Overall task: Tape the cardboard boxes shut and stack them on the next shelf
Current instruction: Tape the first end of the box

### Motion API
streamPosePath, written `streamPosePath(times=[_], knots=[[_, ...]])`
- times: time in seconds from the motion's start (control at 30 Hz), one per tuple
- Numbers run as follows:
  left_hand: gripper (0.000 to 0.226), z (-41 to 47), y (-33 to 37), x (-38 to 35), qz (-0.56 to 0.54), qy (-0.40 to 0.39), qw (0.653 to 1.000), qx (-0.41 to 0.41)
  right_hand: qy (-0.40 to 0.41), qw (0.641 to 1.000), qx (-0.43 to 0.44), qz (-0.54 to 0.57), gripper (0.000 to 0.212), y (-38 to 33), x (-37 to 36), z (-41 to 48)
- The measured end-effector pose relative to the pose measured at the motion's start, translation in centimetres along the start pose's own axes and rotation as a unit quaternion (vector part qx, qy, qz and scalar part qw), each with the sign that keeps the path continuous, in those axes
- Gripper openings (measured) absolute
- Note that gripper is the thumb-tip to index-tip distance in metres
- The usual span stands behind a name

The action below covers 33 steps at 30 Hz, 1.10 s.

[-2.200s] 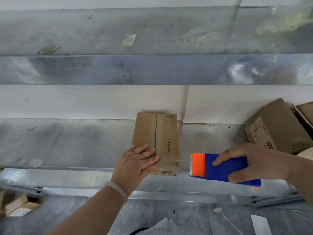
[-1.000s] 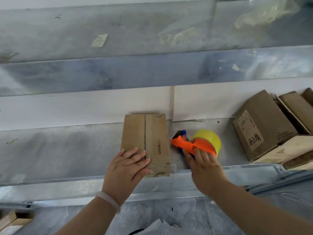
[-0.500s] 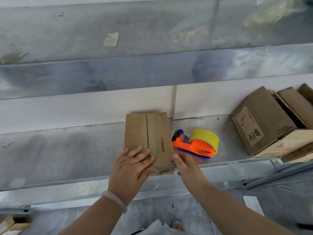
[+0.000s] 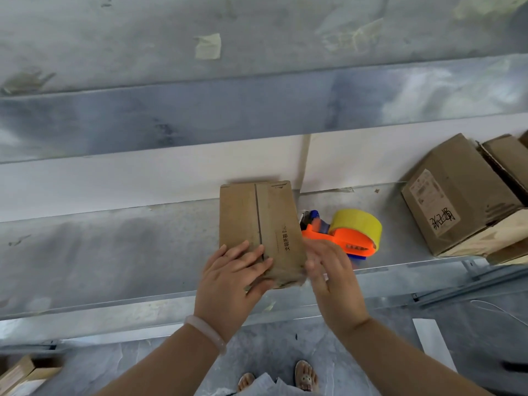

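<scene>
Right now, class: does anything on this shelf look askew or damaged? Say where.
The labelled box at the right end of the shelf sits tilted, not flat. The near end of the small box, by the left hand, looks crumpled.

Right hand (image 4: 333, 277) blurred, perhaps touching box (image 4: 271, 218)

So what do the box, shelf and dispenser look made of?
Box: brown cardboard, matte, creased at its near end. Shelf: probably galvanised sheet metal, grey with a mottled sheen. Dispenser: likely plastic, smooth bright orange and blue.
</scene>
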State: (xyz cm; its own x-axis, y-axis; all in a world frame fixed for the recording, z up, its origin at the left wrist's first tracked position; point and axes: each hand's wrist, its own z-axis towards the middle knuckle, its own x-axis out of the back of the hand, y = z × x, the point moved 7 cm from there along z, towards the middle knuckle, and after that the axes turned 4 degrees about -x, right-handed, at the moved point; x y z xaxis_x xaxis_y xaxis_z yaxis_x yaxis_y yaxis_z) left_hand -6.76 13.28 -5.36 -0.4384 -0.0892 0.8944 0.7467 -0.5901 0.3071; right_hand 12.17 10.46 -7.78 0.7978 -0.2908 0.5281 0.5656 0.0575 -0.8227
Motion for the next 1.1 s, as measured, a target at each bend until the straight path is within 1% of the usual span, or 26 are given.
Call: streamPosePath(times=[0.07,0.1,0.2,0.27,0.37,0.43,0.53,0.63,0.73,0.9,0.97,1.0,1.03,1.07,1.1], knots=[[0.039,0.2,-0.1,0.1,0.012,0.004,1.000,-0.001,-0.033,0.986,0.139,-0.085,0.034,-1.9,-0.4,-0.2],[0.038,0.3,-0.1,0.1,0.015,0.006,1.000,-0.005,-0.036,0.977,0.177,-0.111,0.032,-2.4,-0.6,-0.2],[0.035,0.5,-0.4,0.2,0.012,0.005,0.999,-0.050,-0.026,0.969,0.210,-0.125,0.025,-2.7,-0.4,0.6],[0.035,0.5,-1.1,0.4,-0.010,-0.006,0.995,-0.098,-0.043,0.963,0.230,-0.133,0.023,-2.6,-0.2,1.0],[0.038,0.1,-2.4,0.1,-0.018,-0.045,0.986,-0.161,-0.078,0.949,0.265,-0.154,0.026,-2.4,-0.3,1.1],[0.040,-0.3,-3.0,-0.1,-0.013,-0.051,0.983,-0.178,-0.091,0.940,0.285,-0.161,0.028,-2.2,-0.3,1.0],[0.043,-0.9,-3.5,-0.1,-0.005,-0.042,0.982,-0.182,-0.103,0.932,0.303,-0.172,0.030,-2.0,-0.1,1.0],[0.042,-0.7,-3.2,0.2,0.009,-0.041,0.980,-0.194,-0.098,0.924,0.320,-0.183,0.030,-2.1,0.1,1.1],[0.043,-0.9,-3.1,0.2,0.003,-0.043,0.982,-0.184,-0.099,0.927,0.312,-0.181,0.034,-1.8,-0.1,0.9],[0.052,-2.1,-4.1,0.1,-0.002,-0.057,0.991,-0.125,-0.118,0.925,0.303,-0.198,0.044,-1.0,-0.5,0.4],[0.052,-2.3,-4.1,0.0,-0.020,-0.067,0.991,-0.117,-0.129,0.925,0.294,-0.203,0.046,-0.8,-0.4,0.3],[0.053,-2.5,-4.0,0.1,-0.041,-0.066,0.991,-0.106,-0.139,0.931,0.274,-0.198,0.047,-0.5,-0.4,0.2],[0.056,-2.7,-4.2,0.2,-0.074,-0.057,0.993,-0.076,-0.150,0.943,0.237,-0.179,0.049,-0.1,-0.2,0.0],[0.060,-2.9,-4.5,0.3,-0.118,-0.039,0.992,-0.021,-0.158,0.960,0.184,-0.140,0.051,0.5,0.0,-0.1],[0.064,-3.2,-5.0,0.3,-0.171,-0.011,0.984,0.054,-0.157,0.977,0.121,-0.085,0.052,0.9,0.2,-0.3]])
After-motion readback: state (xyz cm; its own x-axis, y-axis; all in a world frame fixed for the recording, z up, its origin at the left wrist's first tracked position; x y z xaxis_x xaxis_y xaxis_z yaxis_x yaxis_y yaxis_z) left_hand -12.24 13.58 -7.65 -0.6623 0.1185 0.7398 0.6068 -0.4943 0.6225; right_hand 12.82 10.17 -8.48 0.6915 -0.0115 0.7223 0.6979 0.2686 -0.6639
